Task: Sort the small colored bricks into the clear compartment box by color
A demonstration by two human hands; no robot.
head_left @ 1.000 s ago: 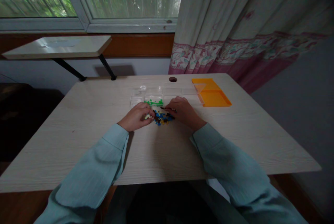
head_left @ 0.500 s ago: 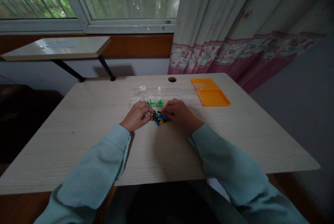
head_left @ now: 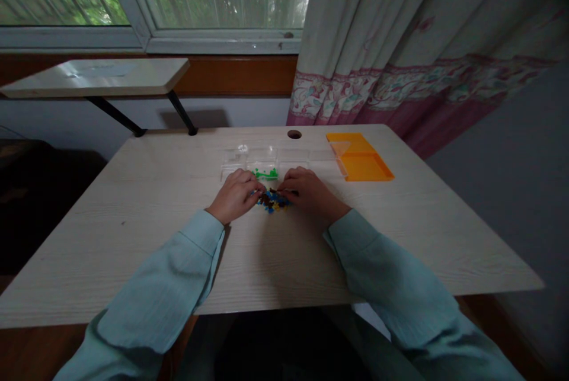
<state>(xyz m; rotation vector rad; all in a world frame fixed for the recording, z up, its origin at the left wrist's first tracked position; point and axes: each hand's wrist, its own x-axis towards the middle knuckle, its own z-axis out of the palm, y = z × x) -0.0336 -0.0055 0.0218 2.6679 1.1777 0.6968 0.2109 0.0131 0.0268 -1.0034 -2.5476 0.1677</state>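
A small heap of tiny blue, brown and yellow pieces [head_left: 272,202] lies on the table between my hands. My left hand [head_left: 237,194] is at the heap's left edge, its fingers pinched together; whatever is in them is too small to make out. From the other side, my right hand [head_left: 309,192] reaches the heap with fingertips closed, and their contents are hidden too. Just beyond the hands stands a clear plastic box with compartments [head_left: 293,157]. Small green pieces [head_left: 267,174] lie in one of its front compartments.
An orange tray [head_left: 365,165] lies at the back right, with the clear box's right end against or over its edge. Behind it a round hole [head_left: 294,134] pierces the tabletop [head_left: 178,274]. A raised shelf [head_left: 128,77] on black legs stands at the back left.
Both hands stay at the heap with only slight finger movement. The left fingertips have shifted slightly right, over the pieces. The camera view has moved a little.
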